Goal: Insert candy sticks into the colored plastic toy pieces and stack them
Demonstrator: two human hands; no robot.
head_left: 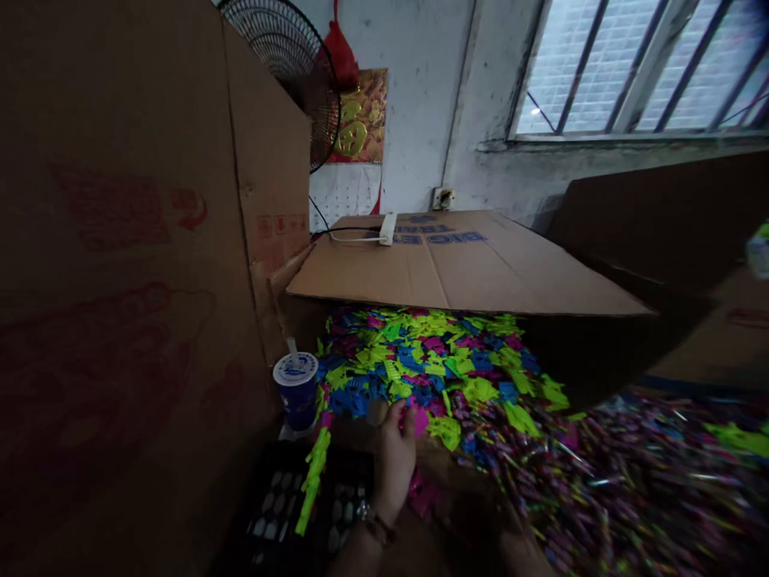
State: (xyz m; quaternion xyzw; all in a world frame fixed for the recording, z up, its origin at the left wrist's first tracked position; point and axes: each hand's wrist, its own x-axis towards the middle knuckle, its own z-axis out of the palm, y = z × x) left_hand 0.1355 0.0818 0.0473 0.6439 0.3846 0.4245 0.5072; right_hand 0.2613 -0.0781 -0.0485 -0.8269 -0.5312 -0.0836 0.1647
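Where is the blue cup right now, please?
In the head view, the cup stands lower left, beside the tall box, at the toy pile's left edge.

Single head-worn view, looking forward and steeply down from close above a heap of coloured plastic pieces (pixel 432 361). It faces a far wall with a barred window (pixel 642 64); a cardboard wall (pixel 120 280) closes off the left.
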